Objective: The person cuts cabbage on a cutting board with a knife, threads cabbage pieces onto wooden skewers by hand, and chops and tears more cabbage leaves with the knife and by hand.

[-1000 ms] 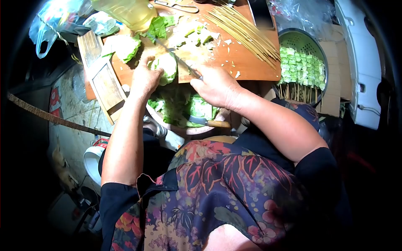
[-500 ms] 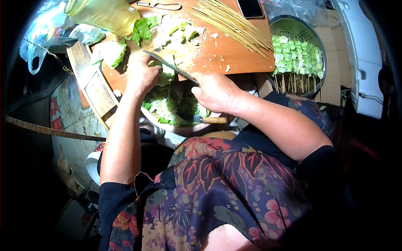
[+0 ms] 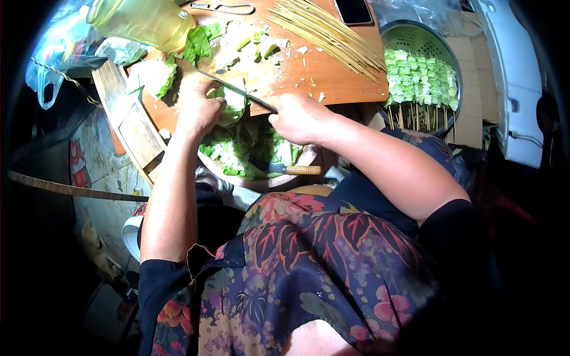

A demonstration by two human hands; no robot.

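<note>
My right hand [image 3: 301, 118] is closed around the handle of a knife [image 3: 240, 91], its blade slanting up and left across the near edge of the cutting board. My left hand [image 3: 203, 110] grips a piece of lettuce [image 3: 234, 105] just under the blade; the fingertips are partly hidden behind it. Directly below sits a basin [image 3: 307, 155] of cut lettuce [image 3: 228, 153]. A second knife with a wooden handle [image 3: 303, 170] lies in that basin. On the board, left of the blade, is a larger lettuce chunk [image 3: 155, 77].
The orange board [image 3: 350, 89] carries bamboo skewers [image 3: 326, 37], a phone [image 3: 355, 10], lettuce scraps [image 3: 258, 47] and a peeler-like tool [image 3: 222, 8]. A yellowish jar [image 3: 142, 25] stands at upper left. Skewered lettuce [image 3: 421, 80] lies in a colander [image 3: 409, 31] at right.
The lettuce piece in my left hand shows more below the blade, over the basin. My right hand with the knife has shifted slightly left and up.
</note>
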